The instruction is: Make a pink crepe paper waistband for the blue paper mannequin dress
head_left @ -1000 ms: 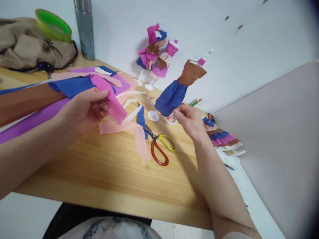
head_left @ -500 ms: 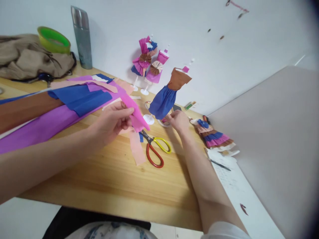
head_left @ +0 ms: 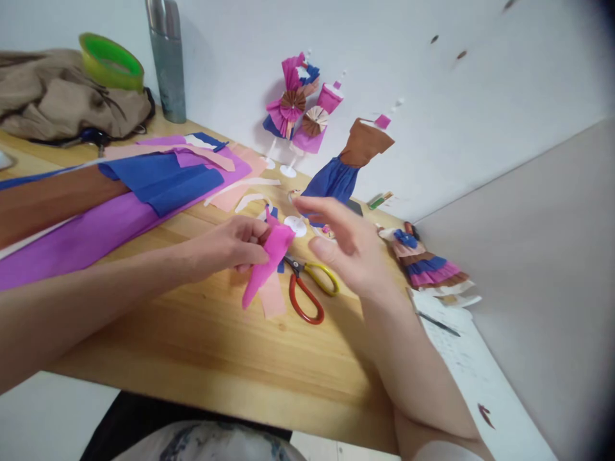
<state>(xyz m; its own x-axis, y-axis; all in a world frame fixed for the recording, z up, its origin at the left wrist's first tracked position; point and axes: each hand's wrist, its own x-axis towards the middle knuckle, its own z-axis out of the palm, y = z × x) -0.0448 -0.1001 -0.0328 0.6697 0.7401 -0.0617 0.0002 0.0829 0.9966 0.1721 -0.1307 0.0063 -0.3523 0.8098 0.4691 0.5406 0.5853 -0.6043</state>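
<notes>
Pink paper strip pinched between the thumb and fingers of the left hand, above the middle of a wooden tabletop. The grip is near one side of the strip, probably so the rest can hang free and be turned easily; its narrow end points down towards the person. The right hand is open and holds nothing, thumb and fingers apart. It overlaps the blue skirt of a small dress stand with a brown top; whether it touches the skirt is unclear.

Scissors lie between the hands, their red and yellow handles towards the person, likely for an easy reach. A peach strip lies partly under the pink one in this view. Larger paper sheets spread out to the left, seemingly to keep the middle free. Two other dressed stands, a pink and blue one and a pink one, stand by the wall, perhaps out of the way.

Half a second earlier, the pink strip slanted from upper left to lower right; now it slopes down to the left. The right hand, then closed at the skirt's lower edge, has opened. The scissors appear unmoved.
</notes>
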